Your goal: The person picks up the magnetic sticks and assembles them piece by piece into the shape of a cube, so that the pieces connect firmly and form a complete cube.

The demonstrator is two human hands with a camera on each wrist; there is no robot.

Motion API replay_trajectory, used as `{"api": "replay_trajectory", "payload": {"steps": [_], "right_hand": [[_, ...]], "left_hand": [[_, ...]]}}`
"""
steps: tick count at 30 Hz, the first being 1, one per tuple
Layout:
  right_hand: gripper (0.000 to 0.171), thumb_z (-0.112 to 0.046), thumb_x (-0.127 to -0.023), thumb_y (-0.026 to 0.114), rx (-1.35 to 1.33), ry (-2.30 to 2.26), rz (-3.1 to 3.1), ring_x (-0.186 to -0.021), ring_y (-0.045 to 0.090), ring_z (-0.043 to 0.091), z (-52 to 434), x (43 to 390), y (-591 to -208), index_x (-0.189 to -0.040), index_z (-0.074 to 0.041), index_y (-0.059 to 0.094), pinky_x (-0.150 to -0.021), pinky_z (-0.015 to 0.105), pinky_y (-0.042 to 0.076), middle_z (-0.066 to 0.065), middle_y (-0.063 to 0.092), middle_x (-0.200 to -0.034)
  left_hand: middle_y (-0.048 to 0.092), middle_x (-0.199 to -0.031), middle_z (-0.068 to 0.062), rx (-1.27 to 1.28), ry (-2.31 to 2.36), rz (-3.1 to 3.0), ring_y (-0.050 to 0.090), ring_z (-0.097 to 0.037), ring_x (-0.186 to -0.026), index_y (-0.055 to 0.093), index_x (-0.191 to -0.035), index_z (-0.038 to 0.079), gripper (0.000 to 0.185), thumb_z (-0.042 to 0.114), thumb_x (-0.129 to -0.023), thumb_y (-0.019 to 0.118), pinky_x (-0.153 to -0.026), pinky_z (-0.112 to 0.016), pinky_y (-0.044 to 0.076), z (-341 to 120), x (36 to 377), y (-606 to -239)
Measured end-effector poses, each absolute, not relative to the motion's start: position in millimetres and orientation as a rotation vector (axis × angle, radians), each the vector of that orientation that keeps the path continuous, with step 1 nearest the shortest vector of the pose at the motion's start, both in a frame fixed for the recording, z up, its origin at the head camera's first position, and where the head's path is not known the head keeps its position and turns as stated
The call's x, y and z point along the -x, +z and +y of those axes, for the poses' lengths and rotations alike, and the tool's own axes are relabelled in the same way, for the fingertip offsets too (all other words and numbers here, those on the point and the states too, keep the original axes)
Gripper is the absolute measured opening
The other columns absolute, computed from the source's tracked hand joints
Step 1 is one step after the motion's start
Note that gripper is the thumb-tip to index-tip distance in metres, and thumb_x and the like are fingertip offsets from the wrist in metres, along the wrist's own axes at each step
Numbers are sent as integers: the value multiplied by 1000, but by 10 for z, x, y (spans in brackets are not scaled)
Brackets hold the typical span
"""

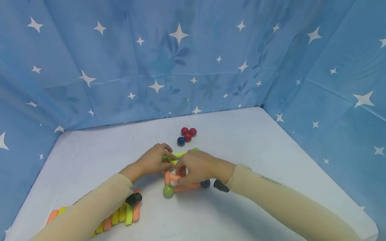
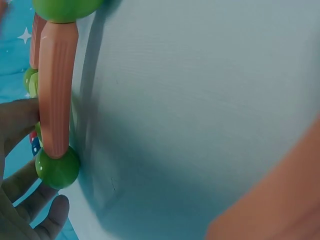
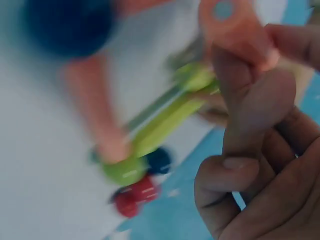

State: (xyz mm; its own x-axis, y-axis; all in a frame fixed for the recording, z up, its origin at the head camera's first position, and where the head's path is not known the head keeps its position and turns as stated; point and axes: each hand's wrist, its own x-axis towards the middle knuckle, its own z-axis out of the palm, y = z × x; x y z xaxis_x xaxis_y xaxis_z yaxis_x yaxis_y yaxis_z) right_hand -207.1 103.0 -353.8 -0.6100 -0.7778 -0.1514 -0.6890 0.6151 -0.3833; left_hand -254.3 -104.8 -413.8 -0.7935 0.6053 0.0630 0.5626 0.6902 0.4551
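A frame of orange and yellow-green sticks joined by balls stands on the table. My left hand (image 1: 155,159) holds its far left corner, thumb and fingers around a green ball (image 2: 57,167) with an orange stick (image 2: 56,90) joined to it. My right hand (image 1: 197,165) pinches a separate orange stick (image 3: 237,32) between thumb and fingers, above the frame; a round hole shows in its end. A second green ball (image 1: 168,190) forms the near left corner, and a dark blue ball (image 1: 205,183) the near right. A yellow-green stick (image 3: 167,120) runs along the far side.
Several red balls (image 1: 188,137) and a blue ball (image 1: 181,141) lie beyond the frame. Orange and yellow sticks (image 1: 129,214) are lined up at the near left, partly under my left sleeve. A blue star-patterned curtain (image 1: 156,67) borders the white table (image 1: 271,160).
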Motion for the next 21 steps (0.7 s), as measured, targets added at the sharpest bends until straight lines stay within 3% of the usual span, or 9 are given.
{"api": "replay_trajectory", "payload": {"steps": [6, 21], "right_hand": [[9, -25, -90, 75, 835, -417, 2611, -54, 60, 7, 1245, 2398, -3709, -90, -17, 79, -58, 26, 51, -12, 62, -60], [7, -23, -91, 75, 727, -446, 2609, -49, 57, 10, 1232, 2431, -3840, -89, -18, 78, -52, 26, 47, -6, 60, -55]], "left_hand": [[65, -118, -5, -962, 696, 2795, 56, -29, -113, 81, -110, 17, 23, 21, -87, 82, -98, -47, 45, -1032, 2545, -4140], [66, -116, -3, -954, 704, 2790, 57, -26, -109, 81, -109, 18, 21, 22, -88, 81, -95, -45, 46, -1049, 2551, -4122]]}}
